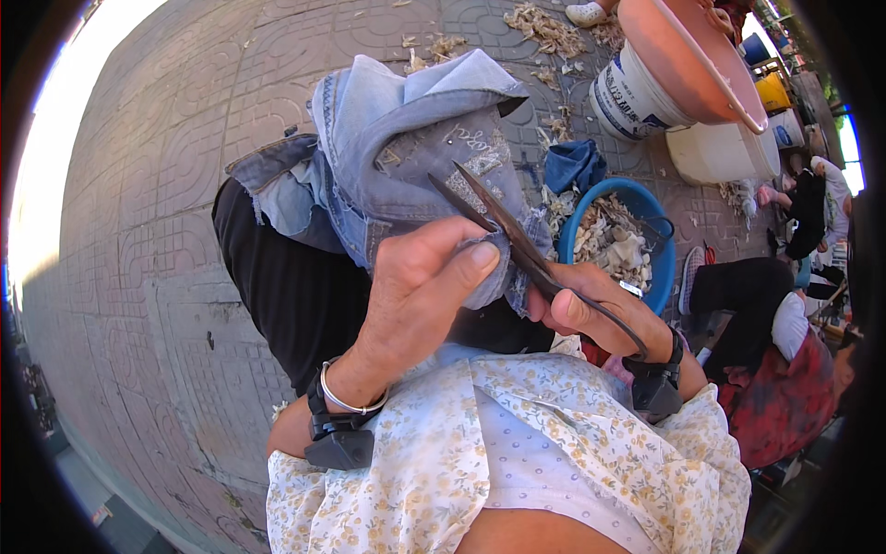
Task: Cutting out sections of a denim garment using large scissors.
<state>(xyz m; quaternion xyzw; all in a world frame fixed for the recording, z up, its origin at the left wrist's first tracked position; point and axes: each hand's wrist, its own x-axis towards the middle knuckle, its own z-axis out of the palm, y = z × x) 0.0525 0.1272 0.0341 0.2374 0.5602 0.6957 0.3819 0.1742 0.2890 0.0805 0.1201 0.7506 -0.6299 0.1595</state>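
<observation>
Grey-brown paving tiles with a curved relief pattern (166, 185) spread around us outdoors, bright at the far left and strewn with pale, shredded scraps (544, 30) at the top. To our right stand a round blue plastic basin (664, 277) holding more pale pieces, a white plastic bucket (632, 97) and a wide orange plastic basin (678, 55). Across our black-trousered knees (286, 286) lies a crumpled, faded blue denim cloth (369, 129); our left hand (415, 282) pinches its edge, our right (604, 309) grips dark metal scissors (521, 245), blades slightly parted.

A yellow-flowered white shirt (591, 425) pairs with black trousers (277, 286) and wristbands (340, 450).
</observation>
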